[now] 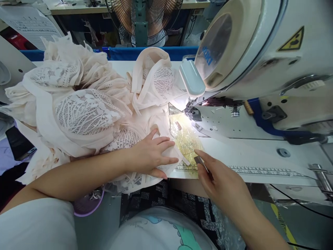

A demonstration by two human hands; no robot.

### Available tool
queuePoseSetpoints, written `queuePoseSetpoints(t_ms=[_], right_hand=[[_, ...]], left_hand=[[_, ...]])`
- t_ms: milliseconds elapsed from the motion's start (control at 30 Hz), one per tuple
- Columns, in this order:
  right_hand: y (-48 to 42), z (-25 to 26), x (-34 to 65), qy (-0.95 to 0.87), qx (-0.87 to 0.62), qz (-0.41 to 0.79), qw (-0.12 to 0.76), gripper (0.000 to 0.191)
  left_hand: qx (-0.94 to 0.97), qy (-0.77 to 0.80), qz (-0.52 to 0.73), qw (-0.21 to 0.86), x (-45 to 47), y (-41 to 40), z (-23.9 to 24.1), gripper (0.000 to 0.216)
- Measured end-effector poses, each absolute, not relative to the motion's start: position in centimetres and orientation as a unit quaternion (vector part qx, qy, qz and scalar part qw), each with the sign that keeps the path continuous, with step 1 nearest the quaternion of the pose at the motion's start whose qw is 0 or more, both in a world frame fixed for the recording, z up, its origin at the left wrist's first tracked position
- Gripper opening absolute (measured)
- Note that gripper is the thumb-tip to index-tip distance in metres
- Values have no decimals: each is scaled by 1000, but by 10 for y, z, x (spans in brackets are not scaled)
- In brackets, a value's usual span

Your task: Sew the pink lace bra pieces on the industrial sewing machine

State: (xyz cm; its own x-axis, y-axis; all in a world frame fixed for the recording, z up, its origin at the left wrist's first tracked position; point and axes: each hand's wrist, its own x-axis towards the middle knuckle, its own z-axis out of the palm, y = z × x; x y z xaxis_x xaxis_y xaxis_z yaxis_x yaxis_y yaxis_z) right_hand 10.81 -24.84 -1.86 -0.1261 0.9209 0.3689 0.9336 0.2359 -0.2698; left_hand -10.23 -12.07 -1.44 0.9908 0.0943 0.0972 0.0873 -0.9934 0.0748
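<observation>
My left hand [152, 154] lies flat with fingers spread on a cream lace garment piece [166, 152], pressing it onto the sewing table [234, 152] just left of the lit needle area [191, 113]. My right hand [221, 184] is closed in a pinch on a small metal tool [200, 161], perhaps thread snips or tweezers, held over the printed ruler strip [192, 169] at the table's front edge. The white sewing machine [260, 52] rises at the right, its lamp [191, 78] shining on the yellowish plate [186, 139].
A heap of cream lace bra pieces [78, 104] covers the table's left side. A standing fan [143, 21] is behind the table. A purple basket [88, 205] sits below the front edge. A dark phone [19, 144] lies far left.
</observation>
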Motion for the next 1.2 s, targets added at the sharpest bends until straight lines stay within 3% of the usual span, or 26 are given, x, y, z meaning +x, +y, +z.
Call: queuePoseSetpoints(t_ms=[200,367,500,600,1000,1200], right_hand=[[-234,-26,96,-732,-647,-28,211,9],[-221,-16,80,-721,-691,7,54,23],[-212,6,64,-698,-705,61,-105,14],[-206,16,57,-703,-691,64,-156,17],[-200,-8,99,-641,-766,39,-4,22],[-185,-14,103,-650,-758,-33,40,20]], left_hand=[[995,22,93,32,-106,-120,-16,50],[996,24,83,37,-107,-121,-17,61],[996,27,65,48,-108,-122,-15,65],[997,35,50,53,-110,-123,-15,67],[996,51,3,69,-109,-126,-14,69],[997,48,-8,65,-109,-126,-11,68]])
